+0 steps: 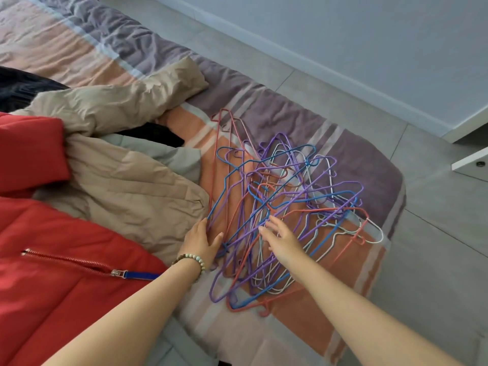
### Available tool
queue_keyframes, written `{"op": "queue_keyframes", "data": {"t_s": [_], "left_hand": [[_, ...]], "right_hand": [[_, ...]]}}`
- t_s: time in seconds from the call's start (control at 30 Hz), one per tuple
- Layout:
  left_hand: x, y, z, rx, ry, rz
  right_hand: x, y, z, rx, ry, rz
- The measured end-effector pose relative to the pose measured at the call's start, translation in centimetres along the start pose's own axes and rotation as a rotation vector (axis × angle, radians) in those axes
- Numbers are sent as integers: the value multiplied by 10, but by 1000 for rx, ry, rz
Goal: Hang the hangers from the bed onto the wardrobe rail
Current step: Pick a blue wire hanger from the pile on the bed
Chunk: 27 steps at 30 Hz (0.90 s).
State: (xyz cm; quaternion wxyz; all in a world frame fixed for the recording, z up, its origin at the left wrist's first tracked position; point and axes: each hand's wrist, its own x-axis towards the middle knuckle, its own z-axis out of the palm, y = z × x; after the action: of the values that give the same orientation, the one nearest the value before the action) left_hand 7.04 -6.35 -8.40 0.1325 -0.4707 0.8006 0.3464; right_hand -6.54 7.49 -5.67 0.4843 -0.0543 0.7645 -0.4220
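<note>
On the near right corner of the bed (303, 117), on a cover striped orange, purple and pale, lies a tangled pile of wire hangers (287, 196) in purple, blue, red, pink and white, hooks pointing every way. None is lifted; all lie flat on the cover.

Left hand (202, 241): at the pile's left edge, fingers straight and thumb spread, fingertips touching the outermost wires. It grips nothing. A beaded bracelet (190, 260) sits on the wrist.

Right hand (284, 240): over the near middle of the pile, fingers spread and relaxed, nothing held. Whether it touches the wires or hangs just above them cannot be told.

Left of the hangers is a heap of clothes: a beige padded jacket (126, 186) just beside the pile, a red padded jacket (52, 260) nearer and further left with its zip pull (116, 273) showing, and something black (15, 85) at the far left edge.

Right of and beyond the bed is a grey tiled floor (435, 207), then a pale wall (369, 35) with a skirting board.
</note>
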Motion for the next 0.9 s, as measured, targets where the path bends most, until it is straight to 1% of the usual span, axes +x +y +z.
{"op": "queue_keyframes", "data": {"t_s": [0.07, 0.17, 0.27, 0.37, 0.57, 0.67, 0.73, 0.83, 0.9], "left_hand": [[6, -4, 2, -48, 17, -18], [14, -4, 3, -183, 75, -19], [14, 2, 3, -327, 156, -75], [7, 9, -1, -396, 221, -11], [-28, 42, -21, -726, 357, 68], [-45, 71, -41, -844, 362, 133], [-57, 96, -57, -880, 324, 168], [-79, 148, -78, -935, 228, 262], [-99, 189, -93, -936, 184, 361]], "right_hand": [[9, 1, 11, 48, -18, 13], [18, -2, 22, 112, -66, 36], [21, -3, 28, 173, -55, 72], [18, -7, 29, 204, -31, 77], [-12, -36, 18, 266, -107, -8], [-38, -62, -3, 305, -124, -106], [-56, -84, -23, 322, -103, -173], [-91, -118, -62, 373, -28, -268], [-117, -139, -92, 393, 45, -318]]}}
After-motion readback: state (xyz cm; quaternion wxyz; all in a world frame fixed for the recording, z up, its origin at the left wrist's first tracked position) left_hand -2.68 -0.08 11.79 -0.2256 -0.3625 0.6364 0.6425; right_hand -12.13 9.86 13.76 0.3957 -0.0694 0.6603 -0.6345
